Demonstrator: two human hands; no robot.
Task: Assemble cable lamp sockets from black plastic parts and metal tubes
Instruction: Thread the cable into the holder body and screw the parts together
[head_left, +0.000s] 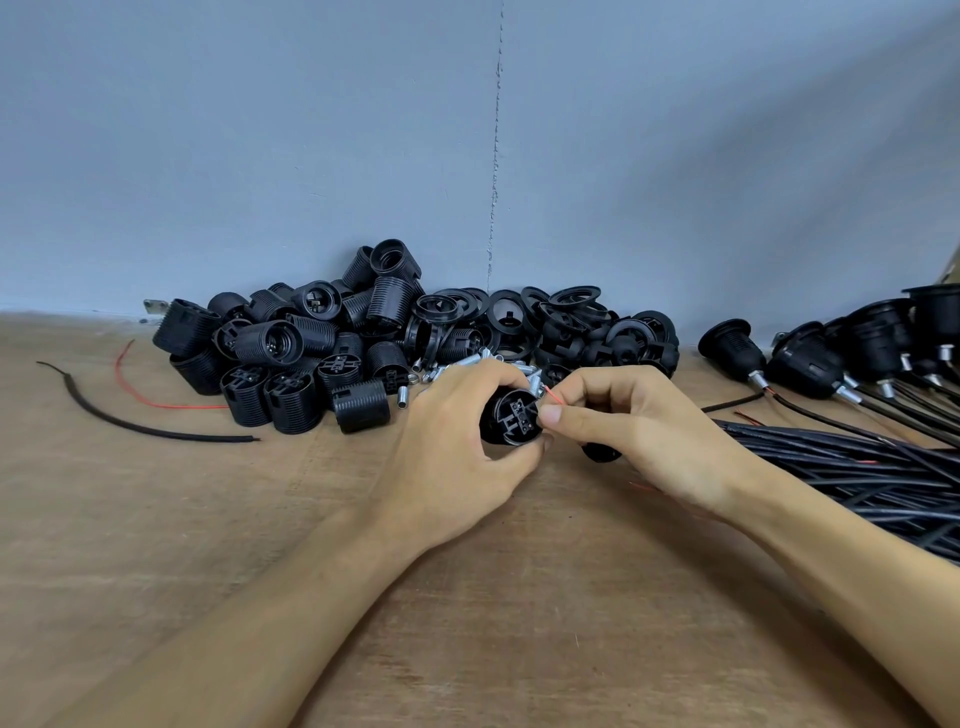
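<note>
- Plainly, counted two bare hands at work, left hand (457, 441) and right hand (639, 431), close together over the middle of the table.
- Gripped in the left hand's curled fingers and thumb: one black round plastic socket body (511, 418), just in front of the heaps.
- Pinched between right thumb and forefinger: one thin red wire (553, 396), its lower end at the socket's face.
- Faced the camera with its slotted terminal end; lay with the long axis running away toward the wall.
- Heaped behind, too many to count exactly: black ribbed plastic socket shells (291, 353), black plastic rings (561, 317), short silver metal tubes (457, 369) between.
- Piled at the right: finished black sockets on cables (831, 353), above a thick bundle of black cables (857, 467).
- Left lying at the left: one black cable scrap (130, 421), one red wire scrap (150, 400).
- Worked on a worn brown wooden table (208, 519) against a plain grey-blue wall (311, 130).
</note>
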